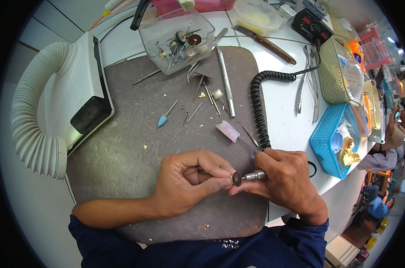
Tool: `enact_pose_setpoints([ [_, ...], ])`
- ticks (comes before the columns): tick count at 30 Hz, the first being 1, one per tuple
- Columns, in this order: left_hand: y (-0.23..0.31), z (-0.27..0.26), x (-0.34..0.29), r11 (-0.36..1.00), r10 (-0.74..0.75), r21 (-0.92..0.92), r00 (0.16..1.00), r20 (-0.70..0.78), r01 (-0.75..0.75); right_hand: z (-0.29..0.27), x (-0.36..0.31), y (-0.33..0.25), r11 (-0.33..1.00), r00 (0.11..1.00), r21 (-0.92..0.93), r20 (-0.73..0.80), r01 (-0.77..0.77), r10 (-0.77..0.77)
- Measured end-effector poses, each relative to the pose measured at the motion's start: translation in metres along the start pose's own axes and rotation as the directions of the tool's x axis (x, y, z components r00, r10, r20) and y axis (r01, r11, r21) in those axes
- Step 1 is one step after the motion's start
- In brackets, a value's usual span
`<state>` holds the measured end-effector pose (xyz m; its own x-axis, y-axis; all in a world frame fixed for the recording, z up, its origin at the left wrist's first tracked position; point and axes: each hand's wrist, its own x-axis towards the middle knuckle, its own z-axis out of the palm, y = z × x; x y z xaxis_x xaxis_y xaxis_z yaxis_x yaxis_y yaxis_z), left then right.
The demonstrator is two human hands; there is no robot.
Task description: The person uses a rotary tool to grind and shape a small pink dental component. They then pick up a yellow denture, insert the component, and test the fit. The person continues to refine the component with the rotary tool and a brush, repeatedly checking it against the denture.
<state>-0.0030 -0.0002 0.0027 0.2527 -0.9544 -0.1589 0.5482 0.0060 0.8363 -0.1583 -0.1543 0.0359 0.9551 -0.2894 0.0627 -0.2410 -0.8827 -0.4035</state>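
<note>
My right hand [288,177] is wrapped round a metal rotary handpiece [254,175], pointing left. A dark round cutting disc [237,179] sits on its tip. Just left of the disc, the thumb and fingers of my left hand [191,181] are pinched together at the disc's edge. What they hold is mostly hidden and too small to name. A clear-handled brush [228,131] with pinkish-white bristles lies beyond my hands. Near it on the grey mat [122,147] are a blue pointed bur [162,120], several thin metal burs and a silver tool handle [225,82].
A clear box [178,62] of burs and discs stands at the back. White suction hose [26,111] and housing fill the left. On the right are a coiled black cord [257,98], a wooden-handled knife [274,48], pliers [301,85] and a blue basket [329,138] holding dental casts.
</note>
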Motion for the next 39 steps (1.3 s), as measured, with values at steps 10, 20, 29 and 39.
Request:
enact_pose_setpoints([
  [10, 0.0012, -0.0006, 0.0003, 1.000, 0.005, 0.006, 1.000, 0.014, -0.005, 0.0024, -0.0018, 0.0014, 1.000, 1.000, 0.007, -0.024, -0.007, 0.007],
  [20, 0.0027, 0.0010, 0.0006, 0.999, -0.004, -0.049, 1.000, 0.017, 0.005, 0.0000, -0.0008, 0.0000, 1.000, 1.000, -0.003, 0.009, -0.003, 0.003],
  [29, 0.0010, -0.0020, -0.0005, 0.999, 0.000, 0.036, 1.000, 0.019, 0.000, 0.0019, -0.0011, 0.0005, 1.000, 0.999, 0.016, -0.034, -0.011, 0.012],
  [39, 0.0018, -0.0008, -0.0006, 1.000, -0.010, 0.012, 1.000, 0.011, 0.010, 0.0022, -0.0005, 0.0008, 1.000, 0.999, 0.016, -0.030, 0.013, -0.013],
])
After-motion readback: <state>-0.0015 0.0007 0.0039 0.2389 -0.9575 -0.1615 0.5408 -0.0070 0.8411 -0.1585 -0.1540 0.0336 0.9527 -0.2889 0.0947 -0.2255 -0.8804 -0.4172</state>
